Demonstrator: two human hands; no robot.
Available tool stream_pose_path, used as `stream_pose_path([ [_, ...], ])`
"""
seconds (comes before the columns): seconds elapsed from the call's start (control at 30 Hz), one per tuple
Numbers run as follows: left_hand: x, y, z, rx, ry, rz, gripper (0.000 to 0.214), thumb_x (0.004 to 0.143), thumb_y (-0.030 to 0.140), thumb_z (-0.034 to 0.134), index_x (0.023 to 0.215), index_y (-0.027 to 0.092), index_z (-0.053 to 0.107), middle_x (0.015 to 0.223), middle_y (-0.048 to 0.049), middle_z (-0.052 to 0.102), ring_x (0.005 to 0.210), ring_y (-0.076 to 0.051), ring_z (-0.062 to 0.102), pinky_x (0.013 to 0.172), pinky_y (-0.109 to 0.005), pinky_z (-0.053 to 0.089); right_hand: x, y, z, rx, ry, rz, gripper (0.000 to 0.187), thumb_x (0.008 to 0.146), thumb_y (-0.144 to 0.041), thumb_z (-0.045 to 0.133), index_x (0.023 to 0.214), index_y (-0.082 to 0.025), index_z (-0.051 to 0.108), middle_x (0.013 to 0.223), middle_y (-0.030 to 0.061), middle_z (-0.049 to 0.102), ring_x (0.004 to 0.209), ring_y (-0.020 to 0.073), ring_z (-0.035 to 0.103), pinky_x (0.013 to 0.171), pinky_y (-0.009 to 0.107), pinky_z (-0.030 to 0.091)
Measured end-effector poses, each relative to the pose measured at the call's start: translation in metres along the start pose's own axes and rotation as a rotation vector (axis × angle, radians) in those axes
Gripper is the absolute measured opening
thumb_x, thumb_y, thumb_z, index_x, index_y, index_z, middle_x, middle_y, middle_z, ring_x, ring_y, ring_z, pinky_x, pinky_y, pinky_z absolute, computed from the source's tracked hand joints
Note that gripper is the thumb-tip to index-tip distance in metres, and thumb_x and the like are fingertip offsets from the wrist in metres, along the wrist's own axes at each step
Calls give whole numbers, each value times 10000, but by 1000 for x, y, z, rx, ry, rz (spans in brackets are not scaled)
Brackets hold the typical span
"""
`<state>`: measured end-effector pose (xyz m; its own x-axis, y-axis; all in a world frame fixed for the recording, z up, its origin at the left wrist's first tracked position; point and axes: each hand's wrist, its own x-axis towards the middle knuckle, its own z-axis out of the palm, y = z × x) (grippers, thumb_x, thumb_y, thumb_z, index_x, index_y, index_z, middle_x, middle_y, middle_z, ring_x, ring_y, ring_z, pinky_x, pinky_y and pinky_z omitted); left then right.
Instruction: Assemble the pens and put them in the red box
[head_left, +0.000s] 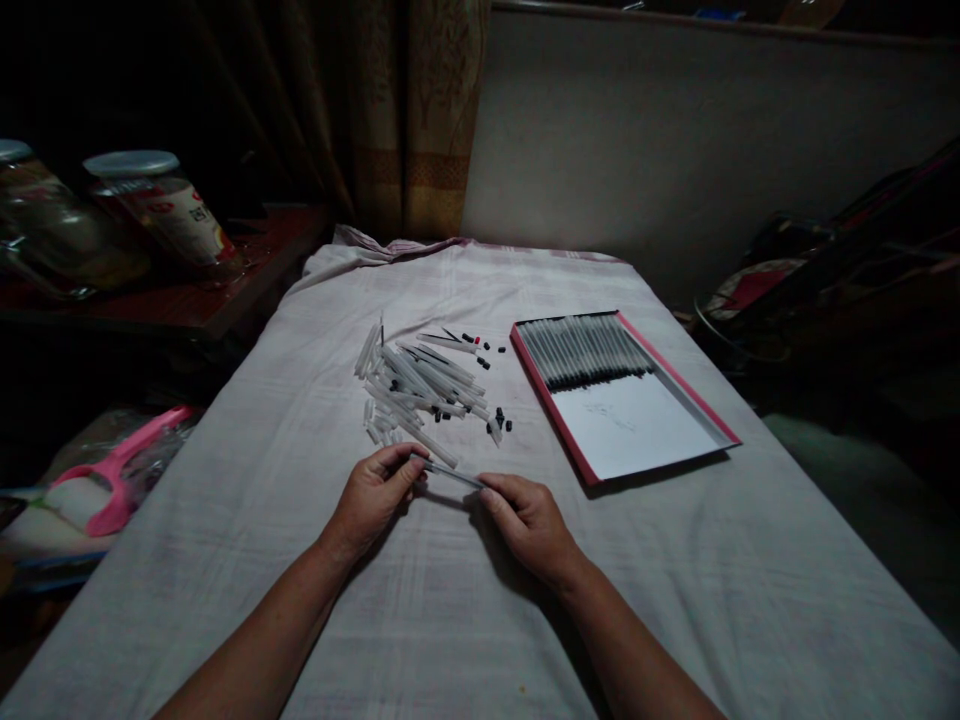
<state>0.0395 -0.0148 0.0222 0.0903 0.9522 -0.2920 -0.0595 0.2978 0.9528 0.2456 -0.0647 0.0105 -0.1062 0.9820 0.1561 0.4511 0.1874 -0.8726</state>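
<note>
My left hand (375,492) and my right hand (525,515) hold one thin clear pen (450,473) between them, each pinching an end just above the cloth. Just beyond my hands lies a loose pile of clear pen barrels (420,385) with small black caps (501,418) scattered around it. To the right sits a shallow red-edged tray (645,430) with a neat row of finished pens (585,350) lined up at its far end.
A pale cloth covers the table (300,560). Two lidded jars (161,205) stand on a dark shelf at the left. A pink-handled tool (120,470) lies in a bag at lower left. Dark bags (825,270) sit at the right, a curtain behind.
</note>
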Motion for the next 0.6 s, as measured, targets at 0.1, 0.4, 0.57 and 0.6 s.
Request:
stream_pose_path([
  [0.1, -1, 2, 0, 18, -2, 6, 381, 607, 440, 815, 823, 149, 697, 558, 8, 606, 468, -91, 493, 429, -184, 378, 2, -1, -1, -34, -36, -8, 260, 911, -274, 509, 927, -199, 758, 838, 72, 764, 756, 210, 712, 696, 293, 525],
  [0.4, 1, 4, 2, -88, -3, -7, 585, 628, 482, 819, 1093, 172, 644, 781, -33, 698, 543, -113, 587, 448, -194, 441, 5, -11, -22, -89, 48, -35, 241, 904, -285, 517, 928, -213, 745, 825, 60, 751, 740, 195, 686, 682, 286, 520],
  [0.57, 6, 6, -10, -198, -23, -34, 516, 644, 480, 819, 1017, 158, 666, 850, -52, 698, 523, -102, 586, 425, -197, 447, 42, 26, -109, -244, 576, 71, 289, 848, -402, 556, 837, -193, 757, 853, 87, 740, 823, 239, 672, 776, 343, 516],
  [0.6, 7, 7, -12, -227, -23, -45, 473, 637, 464, 830, 953, 147, 677, 809, -47, 690, 529, -105, 588, 435, -196, 453, 52, 37, -130, -313, 681, 143, 289, 830, -398, 569, 850, -187, 765, 882, 93, 746, 861, 251, 672, 803, 350, 506],
])
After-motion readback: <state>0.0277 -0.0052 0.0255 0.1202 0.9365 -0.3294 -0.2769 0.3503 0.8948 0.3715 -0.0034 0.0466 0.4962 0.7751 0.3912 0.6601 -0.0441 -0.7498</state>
